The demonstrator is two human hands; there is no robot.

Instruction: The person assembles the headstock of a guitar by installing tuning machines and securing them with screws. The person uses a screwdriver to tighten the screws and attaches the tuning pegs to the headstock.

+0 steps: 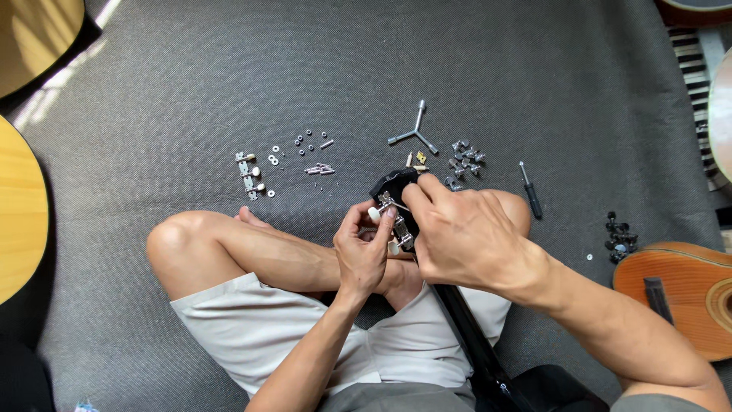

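Seen from above, looking down at crossed bare legs (229, 255) in pale shorts on a grey carpet (191, 91). At centre frame, a black guitar headstock (393, 187), its neck (469, 328) running down toward the lower right across the lap, probably propped there to keep the work close and steady. Left hand (364, 255) closed in a pinch on a small silver tuning machine with a cream knob (379, 210), pressed against the headstock's edge as if to keep it from shifting. Right hand (461, 236) curled over the headstock from the right, fingertips bearing down at the same spot; whether it grips a tool or only the part cannot be told, hidden under the fingers. Spread on the carpet above the hands, seemingly sorted by kind for easy reach: a strip of silver tuners with cream knobs (250, 175) left of centre, washers and small screws (305, 149) beside them, a three-armed metal wrench (414, 131) at upper centre, a cluster of chrome tuners (463, 162) just right of it, a black-handled screwdriver (531, 191) further right. Black tuners (619, 235) near a brown guitar body (679, 294) at the right edge; pale wooden guitar bodies (19, 206) at the left edge.
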